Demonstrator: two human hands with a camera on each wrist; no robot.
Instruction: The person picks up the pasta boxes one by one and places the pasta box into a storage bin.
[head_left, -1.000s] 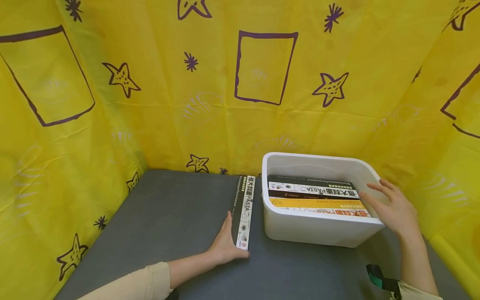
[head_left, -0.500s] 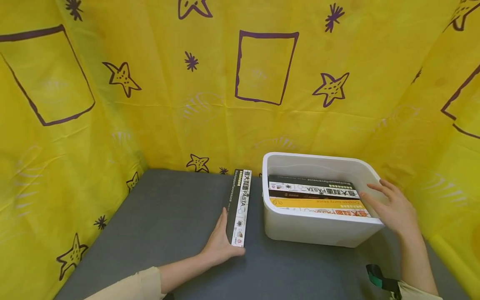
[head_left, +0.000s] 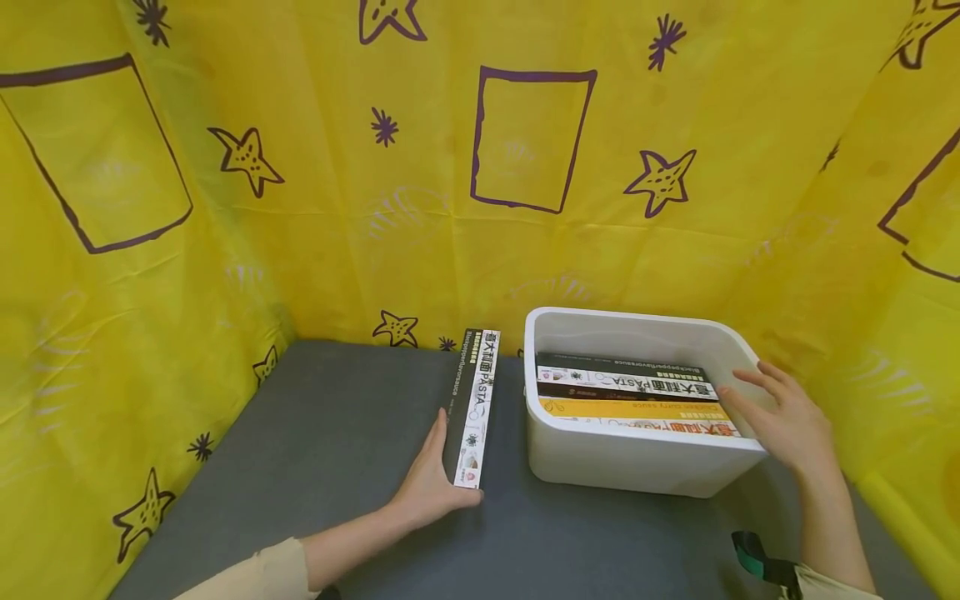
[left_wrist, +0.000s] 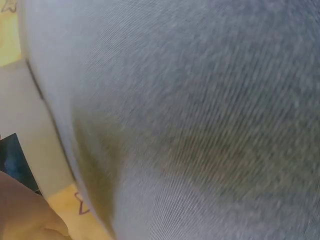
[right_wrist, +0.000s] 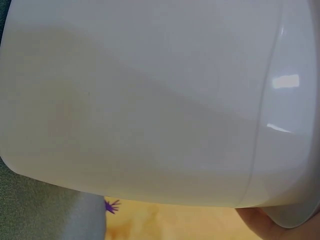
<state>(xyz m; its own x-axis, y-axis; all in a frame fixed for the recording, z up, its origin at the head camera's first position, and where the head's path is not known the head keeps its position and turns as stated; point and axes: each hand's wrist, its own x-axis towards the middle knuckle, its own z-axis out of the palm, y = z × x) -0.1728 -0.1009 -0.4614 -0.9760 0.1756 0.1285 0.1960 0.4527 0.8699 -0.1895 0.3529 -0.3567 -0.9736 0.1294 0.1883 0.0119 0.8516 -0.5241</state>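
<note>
In the head view, my left hand [head_left: 429,487] holds a slim pasta box [head_left: 474,408] by its near end. The box has a white printed edge and a black face, and its far end points toward the yellow backdrop. Part of my left hand shows at the lower left of the left wrist view. My right hand [head_left: 793,421] rests at the right rim of a white bin [head_left: 637,467], its fingers loosely extended over the rim. Inside the bin, several similar boxes stand on edge, among them a yellow one [head_left: 637,407]. The bin's white side fills most of the right wrist view.
A dark grey tabletop [head_left: 337,433] lies under everything. Yellow fabric [head_left: 337,167] with drawn stars encloses the back and both sides. A black and green strap [head_left: 757,562] is at the right wrist.
My left hand has shifted the pasta box a little leftward and toward the back, tilting its far end rightward. The right hand and the bin have stayed in place.
</note>
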